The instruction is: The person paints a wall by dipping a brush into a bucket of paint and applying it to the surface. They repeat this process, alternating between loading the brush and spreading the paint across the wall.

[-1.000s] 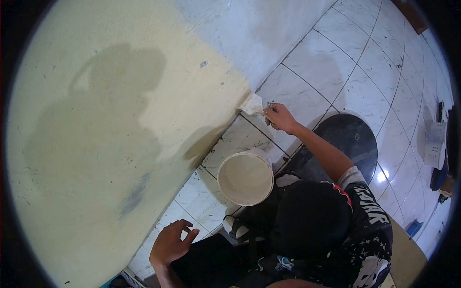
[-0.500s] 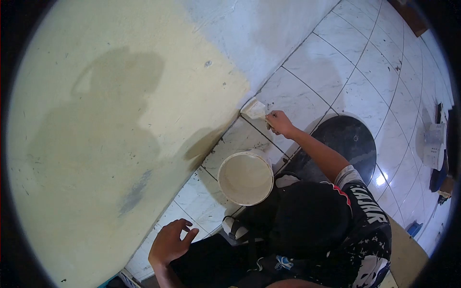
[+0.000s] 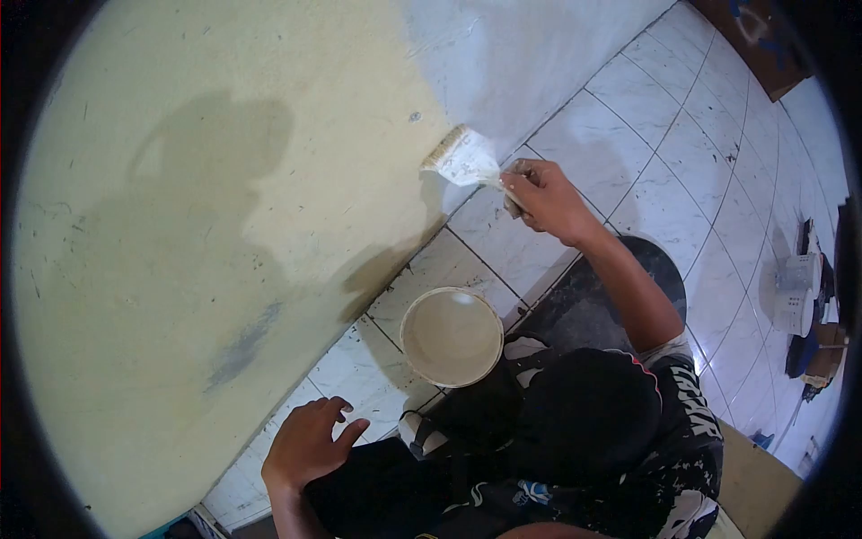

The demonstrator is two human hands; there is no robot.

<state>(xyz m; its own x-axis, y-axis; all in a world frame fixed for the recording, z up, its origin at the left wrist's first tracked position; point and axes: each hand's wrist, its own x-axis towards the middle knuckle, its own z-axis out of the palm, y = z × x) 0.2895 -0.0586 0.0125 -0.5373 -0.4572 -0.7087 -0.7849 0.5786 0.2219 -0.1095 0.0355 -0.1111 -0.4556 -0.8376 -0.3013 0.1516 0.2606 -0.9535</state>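
My right hand (image 3: 549, 199) is closed round the handle of a wide paintbrush (image 3: 474, 160), whose bristles and ferrule are coated in pale paint. The bristle end points at the wall (image 3: 296, 234), over its yellow part near the white painted area (image 3: 512, 63). My left hand (image 3: 312, 440) hangs low at the left, holding nothing, with fingers curved and the thumb apart. Between the two hands, a round bucket (image 3: 452, 338) of off-white paint stands on the tiles beside my foot.
White marbled tiles (image 3: 588, 135) meet the wall along a dark slanting seam. A black rounded slab (image 3: 584, 296) lies under my right arm. A brown box (image 3: 759, 45) is at the top right, and a white container (image 3: 797, 292) with other items sits at the right edge.
My right hand has lifted the paintbrush from the wall's bottom edge, up and slightly left in view, over the yellow wall. My left hand stays empty and has shifted slightly.
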